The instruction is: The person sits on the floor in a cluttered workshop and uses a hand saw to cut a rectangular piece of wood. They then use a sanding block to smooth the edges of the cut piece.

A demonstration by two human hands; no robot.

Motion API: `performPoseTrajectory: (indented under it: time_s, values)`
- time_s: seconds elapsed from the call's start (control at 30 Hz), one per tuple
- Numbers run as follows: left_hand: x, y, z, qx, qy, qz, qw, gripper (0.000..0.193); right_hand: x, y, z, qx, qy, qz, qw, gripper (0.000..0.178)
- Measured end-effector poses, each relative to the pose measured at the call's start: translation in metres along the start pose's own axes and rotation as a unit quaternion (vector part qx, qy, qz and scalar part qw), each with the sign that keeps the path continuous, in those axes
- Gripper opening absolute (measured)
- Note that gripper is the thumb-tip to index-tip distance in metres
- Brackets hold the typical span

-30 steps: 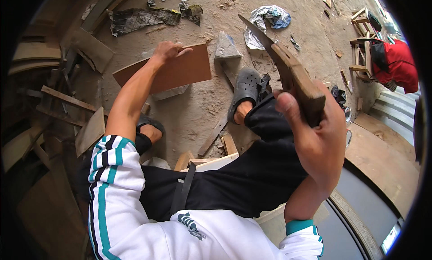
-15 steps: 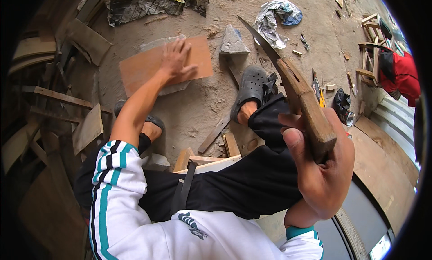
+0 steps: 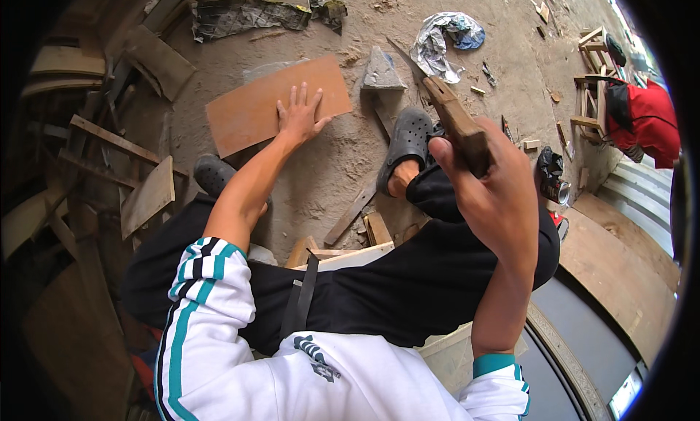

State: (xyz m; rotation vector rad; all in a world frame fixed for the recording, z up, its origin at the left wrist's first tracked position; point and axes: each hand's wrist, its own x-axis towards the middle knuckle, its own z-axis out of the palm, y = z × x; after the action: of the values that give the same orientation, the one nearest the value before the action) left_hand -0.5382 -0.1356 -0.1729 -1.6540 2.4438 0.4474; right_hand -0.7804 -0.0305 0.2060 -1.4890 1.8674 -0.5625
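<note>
While the left hand [image 3: 297, 121] lies palm down with its fingers spread wide, it presses flat upon a reddish-brown board [image 3: 244, 115], its fingertips pointing toward the board's far edge and its thumb out to the right. The board sits directly under those fingers, reaching farther to the left of the hand than to the right, and nothing is gripped there. The right hand [image 3: 490, 184], well apart on the near right, has its fingers wrapped around the wooden handle of a bladed tool [image 3: 453, 111], whose thin blade points far and left.

From beneath the board's far edge shows a pale grey slab [image 3: 270, 69]. Just right of the board, between it and the tool, a grey wedge-shaped block [image 3: 382, 71] stands in the way. Nearer, the right shoe [image 3: 410, 140] is planted by the tool, and the left shoe [image 3: 213, 174] rests just below the board's near left corner. A wood strip [image 3: 351, 213] lies on the floor [image 3: 306, 180] between the legs. Farther out are a crumpled silvery sheet [image 3: 437, 45] beyond the tool, a dark torn sheet [image 3: 251, 18] beyond the board, piled wood pieces [image 3: 149, 195] on the left, and a red bag [image 3: 649, 122] on the far right.
</note>
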Motion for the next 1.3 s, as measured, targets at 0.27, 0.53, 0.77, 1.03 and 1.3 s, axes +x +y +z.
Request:
performPoseTrajectory:
  time_s: [0.27, 0.53, 0.77, 1.03, 1.3]
  values:
    - [-0.050, -0.027, 0.033, -0.023, 0.007, -0.074, 0.997, 0.068, 0.014, 0.024, 0.049, 0.000, -0.007, -0.107, 0.994, 0.048]
    - [-0.056, -0.032, 0.013, -0.064, -0.069, -0.106, 0.990, 0.077, 0.032, 0.133, 0.241, 0.292, 0.156, 0.010, 0.944, 0.043]
    - [-0.044, -0.031, -0.014, -0.119, -0.161, -0.126, 0.972, 0.078, 0.032, 0.204, 0.323, 0.461, 0.049, 0.255, 0.848, 0.053]
    - [-0.047, -0.029, -0.022, -0.139, -0.171, -0.132, 0.967, 0.074, 0.038, 0.236, 0.326, 0.499, -0.158, 0.332, 0.784, 0.038]
    - [-0.047, -0.028, -0.017, -0.122, -0.143, -0.128, 0.974, 0.070, 0.042, 0.242, 0.346, 0.480, -0.158, 0.312, 0.804, 0.028]
